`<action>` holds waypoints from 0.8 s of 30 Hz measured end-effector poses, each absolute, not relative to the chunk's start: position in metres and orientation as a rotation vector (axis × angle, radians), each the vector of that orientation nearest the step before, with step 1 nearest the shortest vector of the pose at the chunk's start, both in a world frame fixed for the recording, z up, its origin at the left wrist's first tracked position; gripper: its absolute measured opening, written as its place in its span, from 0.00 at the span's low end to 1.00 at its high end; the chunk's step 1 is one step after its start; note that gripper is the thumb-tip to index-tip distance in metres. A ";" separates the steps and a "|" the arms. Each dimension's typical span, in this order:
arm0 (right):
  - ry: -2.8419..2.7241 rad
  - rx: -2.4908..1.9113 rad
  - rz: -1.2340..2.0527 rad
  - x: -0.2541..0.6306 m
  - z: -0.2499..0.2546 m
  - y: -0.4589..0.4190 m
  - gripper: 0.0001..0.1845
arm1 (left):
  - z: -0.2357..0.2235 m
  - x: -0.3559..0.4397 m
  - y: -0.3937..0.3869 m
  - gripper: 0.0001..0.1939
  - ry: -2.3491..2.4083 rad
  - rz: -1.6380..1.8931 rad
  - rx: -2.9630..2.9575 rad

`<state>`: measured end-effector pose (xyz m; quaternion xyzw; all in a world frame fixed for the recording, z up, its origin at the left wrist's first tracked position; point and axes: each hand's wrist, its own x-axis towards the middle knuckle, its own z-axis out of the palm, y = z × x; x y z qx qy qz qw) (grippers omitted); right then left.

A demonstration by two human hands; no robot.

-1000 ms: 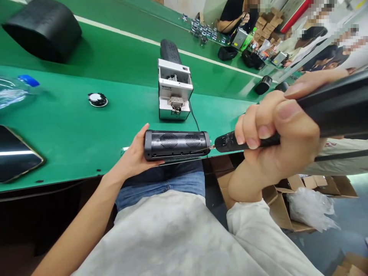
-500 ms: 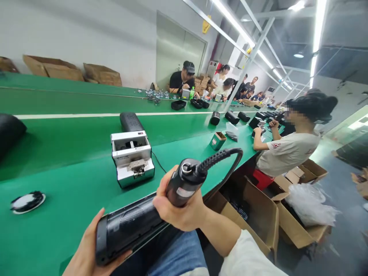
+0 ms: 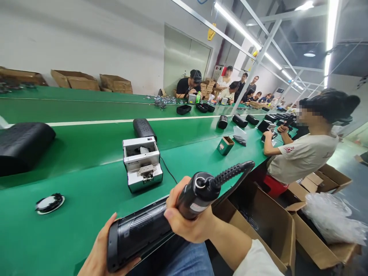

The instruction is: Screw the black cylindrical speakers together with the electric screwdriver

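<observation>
My right hand (image 3: 191, 220) is wrapped round a black corded electric screwdriver (image 3: 198, 195), whose ring and cable end point up toward me. Its tip is hidden behind the hand and the housing. Below it lies a long black speaker housing (image 3: 138, 230) with a perforated grille, tilted over my lap at the bench edge. My left hand (image 3: 100, 249) grips the housing's near left end, thumb on the upper side and fingers underneath. Just beyond stands a silver-white screw feeder (image 3: 143, 165) with an open top. To its left rests a round white-and-black part (image 3: 50, 203).
Black casings (image 3: 24, 147) lie on the green bench (image 3: 94, 184). A green box (image 3: 225, 145) stands near a plastic bag (image 3: 240, 136). At right, a co-worker (image 3: 310, 149) sits behind open cartons (image 3: 270, 226) on the floor. Several people work farther back.
The view has swung slightly left, so everything sits farther right and a little lower. Both hands keep their hold on the screwdriver and the housing. The co-worker's hands have shifted slightly.
</observation>
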<state>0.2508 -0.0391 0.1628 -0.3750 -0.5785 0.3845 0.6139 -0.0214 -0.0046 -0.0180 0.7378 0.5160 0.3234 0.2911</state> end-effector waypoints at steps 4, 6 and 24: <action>-1.355 -0.798 0.928 0.253 0.176 -0.039 0.20 | -0.018 -0.021 -0.005 0.53 1.289 0.880 1.984; -1.370 -0.663 1.014 0.259 0.186 -0.041 0.19 | -0.017 -0.024 -0.004 0.52 1.263 0.868 1.999; -1.281 -0.546 0.349 0.223 0.227 0.136 0.21 | 0.005 -0.020 -0.008 0.67 1.066 0.854 2.071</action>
